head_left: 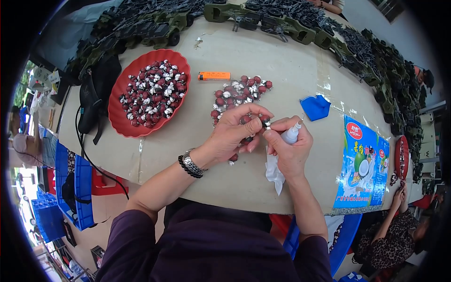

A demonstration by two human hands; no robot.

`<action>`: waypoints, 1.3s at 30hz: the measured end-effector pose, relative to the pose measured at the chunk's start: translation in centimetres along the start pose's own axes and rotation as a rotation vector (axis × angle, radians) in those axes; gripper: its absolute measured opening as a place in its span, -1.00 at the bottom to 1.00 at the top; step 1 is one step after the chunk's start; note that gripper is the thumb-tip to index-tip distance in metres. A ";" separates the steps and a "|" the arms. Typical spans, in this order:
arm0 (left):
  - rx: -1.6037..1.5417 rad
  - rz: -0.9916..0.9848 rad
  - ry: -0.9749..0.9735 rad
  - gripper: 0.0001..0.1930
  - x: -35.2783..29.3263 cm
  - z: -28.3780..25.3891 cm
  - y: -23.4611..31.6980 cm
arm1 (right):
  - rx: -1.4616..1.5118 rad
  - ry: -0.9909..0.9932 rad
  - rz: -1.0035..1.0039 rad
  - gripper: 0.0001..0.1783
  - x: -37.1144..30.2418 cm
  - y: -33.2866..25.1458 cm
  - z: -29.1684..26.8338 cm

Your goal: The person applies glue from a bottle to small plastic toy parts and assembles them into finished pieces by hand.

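Head view: left hand [235, 131] pinches red bead [266, 121]; right hand [289, 145] grips glue bottle [291, 134] touching it.

— What lies on the table [263, 51] apart from the work?
— An orange lighter [213, 75] near the red tray [118, 115]; a blue cloth [314, 107]; a printed blue bag [359, 162]; dark green toy parts [282, 21] heaped along the far edge.

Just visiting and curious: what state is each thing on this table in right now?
Left hand: pinching one small red piece.
Right hand: gripping a white bottle, tip at the piece.
Red tray: full of pieces.
Loose pile: spread on table.
Orange lighter: lying flat.
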State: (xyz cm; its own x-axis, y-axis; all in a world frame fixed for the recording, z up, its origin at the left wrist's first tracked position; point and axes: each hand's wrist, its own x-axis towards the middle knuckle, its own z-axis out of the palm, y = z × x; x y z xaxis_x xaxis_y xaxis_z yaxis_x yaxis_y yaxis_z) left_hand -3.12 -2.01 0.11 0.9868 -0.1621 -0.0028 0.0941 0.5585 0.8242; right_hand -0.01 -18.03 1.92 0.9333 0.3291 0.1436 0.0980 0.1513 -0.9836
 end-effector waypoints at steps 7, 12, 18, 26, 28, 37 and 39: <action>-0.019 -0.032 -0.052 -0.69 0.0 0.1 0.3 | -0.052 -0.025 0.000 -0.78 0.0 0.1 -0.1; -0.026 -0.062 -0.048 -0.68 -0.1 0.3 0.7 | -0.078 -0.049 -0.018 -0.77 0.0 0.2 0.0; -0.030 -0.079 -0.044 -0.69 -0.2 0.3 0.7 | -0.090 -0.049 -0.011 -0.76 -0.1 0.1 0.0; -0.490 0.007 -0.066 -0.76 0.5 -2.6 1.6 | 0.017 0.162 0.066 -0.88 1.3 -0.3 -1.3; -0.682 0.084 -0.088 -0.75 0.8 -3.5 2.1 | -0.075 0.174 0.096 -0.90 1.8 0.4 -1.0; -0.789 0.259 -0.117 -0.74 0.6 -4.9 4.3 | -0.626 -0.365 -0.286 -0.77 1.4 1.7 0.6; -0.101 0.475 0.280 -0.77 0.3 -3.6 6.1 | -0.748 -0.413 -0.339 -0.73 0.9 1.5 1.1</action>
State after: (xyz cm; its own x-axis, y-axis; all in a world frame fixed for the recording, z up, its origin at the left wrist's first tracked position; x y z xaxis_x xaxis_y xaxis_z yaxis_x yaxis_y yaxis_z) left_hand -1.79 4.31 3.09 0.9197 0.3412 0.1942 -0.3712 0.5945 0.7133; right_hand 0.63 -16.50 0.74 0.6303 0.7058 0.3235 0.6764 -0.2948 -0.6749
